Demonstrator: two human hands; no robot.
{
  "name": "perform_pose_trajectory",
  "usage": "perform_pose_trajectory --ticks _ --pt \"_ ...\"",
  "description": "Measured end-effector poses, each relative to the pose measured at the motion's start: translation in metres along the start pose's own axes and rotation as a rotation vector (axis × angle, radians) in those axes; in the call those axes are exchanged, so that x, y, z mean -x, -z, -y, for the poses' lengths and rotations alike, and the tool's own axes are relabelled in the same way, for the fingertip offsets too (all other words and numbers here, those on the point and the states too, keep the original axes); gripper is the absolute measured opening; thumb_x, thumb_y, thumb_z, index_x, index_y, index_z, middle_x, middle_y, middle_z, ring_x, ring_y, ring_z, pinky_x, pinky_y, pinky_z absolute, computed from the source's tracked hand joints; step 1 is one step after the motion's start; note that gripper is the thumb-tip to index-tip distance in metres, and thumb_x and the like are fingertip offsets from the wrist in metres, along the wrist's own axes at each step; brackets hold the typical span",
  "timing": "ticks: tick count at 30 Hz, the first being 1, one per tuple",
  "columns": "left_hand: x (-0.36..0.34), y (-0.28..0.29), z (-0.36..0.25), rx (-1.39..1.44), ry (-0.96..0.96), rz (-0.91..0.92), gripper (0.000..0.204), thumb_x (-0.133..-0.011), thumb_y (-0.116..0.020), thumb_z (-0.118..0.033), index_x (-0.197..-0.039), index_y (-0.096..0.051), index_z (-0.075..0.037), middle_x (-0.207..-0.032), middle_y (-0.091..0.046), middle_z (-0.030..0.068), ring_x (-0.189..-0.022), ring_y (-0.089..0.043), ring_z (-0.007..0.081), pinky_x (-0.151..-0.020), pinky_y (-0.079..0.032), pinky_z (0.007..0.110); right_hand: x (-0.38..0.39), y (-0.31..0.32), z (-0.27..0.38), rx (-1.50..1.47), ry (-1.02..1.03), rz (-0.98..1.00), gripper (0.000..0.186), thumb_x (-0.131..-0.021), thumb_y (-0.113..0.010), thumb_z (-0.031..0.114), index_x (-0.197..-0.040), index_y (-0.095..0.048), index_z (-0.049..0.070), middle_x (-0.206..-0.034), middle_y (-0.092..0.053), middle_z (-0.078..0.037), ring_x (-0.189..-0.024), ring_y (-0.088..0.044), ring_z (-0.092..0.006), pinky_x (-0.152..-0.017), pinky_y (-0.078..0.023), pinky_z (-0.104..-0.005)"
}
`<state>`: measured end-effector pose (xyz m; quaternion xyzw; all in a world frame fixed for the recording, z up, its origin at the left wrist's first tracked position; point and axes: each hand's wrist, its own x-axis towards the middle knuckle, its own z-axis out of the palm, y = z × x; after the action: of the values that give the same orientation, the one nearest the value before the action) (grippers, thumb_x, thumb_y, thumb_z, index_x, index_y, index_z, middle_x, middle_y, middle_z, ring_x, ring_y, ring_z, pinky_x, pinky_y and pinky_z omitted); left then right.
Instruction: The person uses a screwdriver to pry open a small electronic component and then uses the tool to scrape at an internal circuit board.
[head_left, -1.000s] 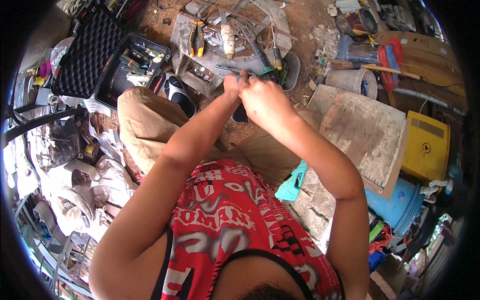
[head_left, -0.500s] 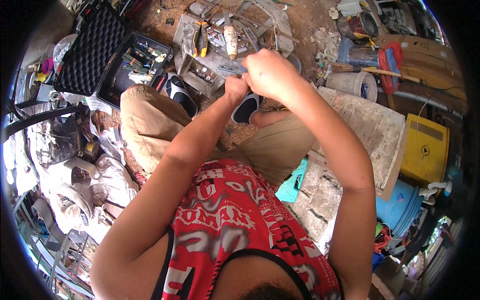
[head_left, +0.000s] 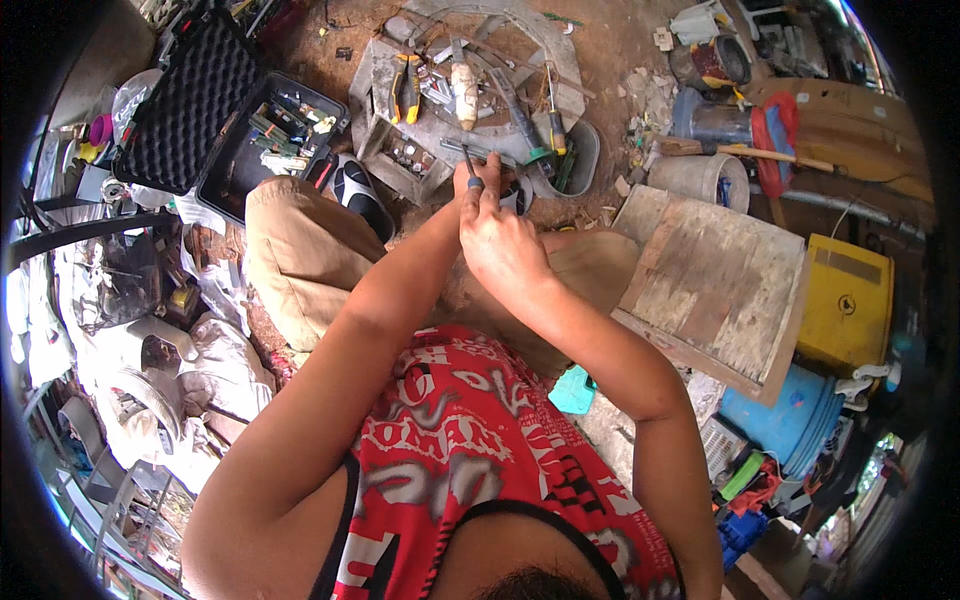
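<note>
My left hand (head_left: 484,176) is closed round a grey metal bar (head_left: 491,155) that sticks out past its fingers. Against it, my right hand (head_left: 502,243) grips a thin-shafted screwdriver (head_left: 474,181), its shaft pointing away from me beside the bar. Where the tip meets the bar is too small to make out. Just beyond lie a tool with a green end (head_left: 532,135), a yellow-and-black screwdriver (head_left: 555,120), a white wrapped tool (head_left: 462,92) and yellow-and-black pliers (head_left: 406,90).
An opened black case (head_left: 215,190) with foam in its lid holds small parts at the left. A grey oval tray (head_left: 588,165) sits beyond my right hand. At the right are a wooden board (head_left: 705,285), a yellow box (head_left: 848,305) and a blue bucket (head_left: 785,415).
My right hand has drawn back toward me and left, and the screwdriver in it now shows. The green-ended tool and the tray, hidden before, have come into sight.
</note>
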<state>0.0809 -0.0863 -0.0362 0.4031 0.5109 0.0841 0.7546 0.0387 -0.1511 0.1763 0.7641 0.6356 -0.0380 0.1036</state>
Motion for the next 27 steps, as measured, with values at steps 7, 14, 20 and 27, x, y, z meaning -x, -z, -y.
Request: perform_pose_trajectory --ticks 7,14,20,27 --pt "-0.014 0.003 0.008 -0.241 -0.091 -0.047 0.047 -0.093 -0.049 -0.040 -0.084 -0.070 0.002 -0.074 -0.071 0.0116 -0.075 -0.070 0.0233 -0.072 -0.054 0.035 0.009 -0.014 0.003 -0.179 -0.102 0.082 0.049 -0.078 -0.052 0.003 -0.122 -0.044 -0.016 -0.112 -0.056 -0.032 -0.074 -0.069 -0.0322 -0.062 -0.058 -0.0361" --pt "-0.035 0.002 0.026 0.007 -0.116 0.002 0.042 -0.097 -0.052 -0.028 -0.097 -0.057 0.013 -0.079 -0.070 0.0189 -0.071 -0.071 0.0260 -0.059 -0.057 0.033 0.013 -0.037 0.013 -0.207 -0.154 0.045 0.054 -0.079 -0.051 0.002 -0.128 -0.038 -0.016 -0.118 -0.052 -0.035 -0.086 -0.066 -0.0366 -0.073 -0.057 -0.0394" --pt "-0.010 -0.001 0.000 0.041 -0.053 -0.001 0.043 -0.096 -0.052 -0.032 -0.083 -0.064 0.007 -0.074 -0.071 0.0122 -0.066 -0.070 0.0201 -0.059 -0.054 0.033 0.010 -0.039 0.005 -0.261 -0.178 0.064 0.048 -0.083 -0.051 0.005 -0.126 -0.041 -0.014 -0.115 -0.054 -0.034 -0.084 -0.066 -0.0393 -0.072 -0.056 -0.0423" --pt "-0.113 -0.005 0.085 0.211 -0.202 -0.011 0.045 -0.084 -0.064 -0.038 -0.081 -0.066 0.006 -0.079 -0.069 0.0211 -0.074 -0.070 0.0250 -0.065 -0.052 0.039 -0.012 -0.008 -0.044 -0.369 -0.054 0.017 0.045 -0.080 -0.060 0.008 -0.121 -0.052 -0.007 -0.097 -0.062 -0.027 -0.084 -0.065 -0.0398 -0.074 -0.054 -0.0450"
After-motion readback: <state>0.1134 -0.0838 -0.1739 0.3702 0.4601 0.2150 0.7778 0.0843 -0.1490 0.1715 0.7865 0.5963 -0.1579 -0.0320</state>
